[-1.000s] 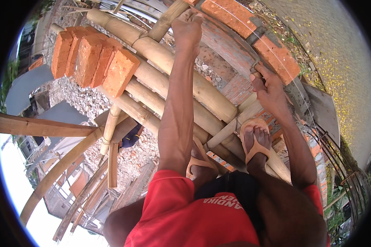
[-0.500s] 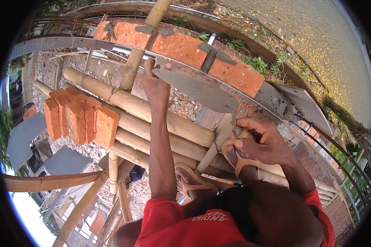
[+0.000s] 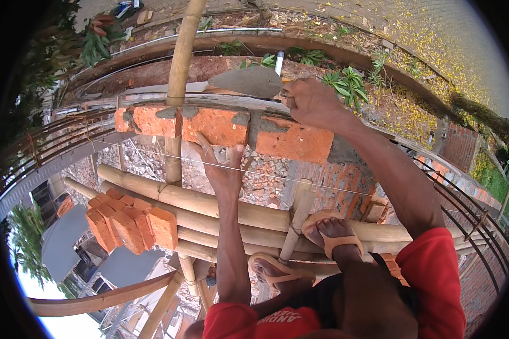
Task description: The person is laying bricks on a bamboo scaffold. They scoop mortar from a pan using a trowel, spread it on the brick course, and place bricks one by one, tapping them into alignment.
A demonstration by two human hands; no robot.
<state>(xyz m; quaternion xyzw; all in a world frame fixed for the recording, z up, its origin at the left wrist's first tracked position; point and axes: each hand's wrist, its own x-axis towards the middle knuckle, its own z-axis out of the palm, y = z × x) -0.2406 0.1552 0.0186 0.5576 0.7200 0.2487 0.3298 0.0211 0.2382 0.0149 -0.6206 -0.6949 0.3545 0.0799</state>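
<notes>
My right hand [image 3: 314, 104] grips a trowel [image 3: 246, 82] by its handle. The grey, mortar-smeared blade points left over the far side of a row of orange bricks. My left hand [image 3: 220, 166] reaches up to the near face of one brick [image 3: 216, 125], its thumb and a finger apart with the tips against the lower edge. To the right lies another brick [image 3: 294, 144]. Grey mortar [image 3: 258, 121] fills the joint between these two, and dabs of it sit along the bricks' far edges.
A thin white string [image 3: 277, 176] runs along the near side of the bricks. My sandalled feet stand on bamboo poles [image 3: 254, 214]. Stacked bricks [image 3: 131, 223] rest on the poles at left. An upright bamboo pole [image 3: 181, 56] rises beyond the row. Rubble lies below.
My right hand has carried the trowel from near my feet up to the far side of the bricks. My left hand has stayed at the row's near side. The view has shifted.
</notes>
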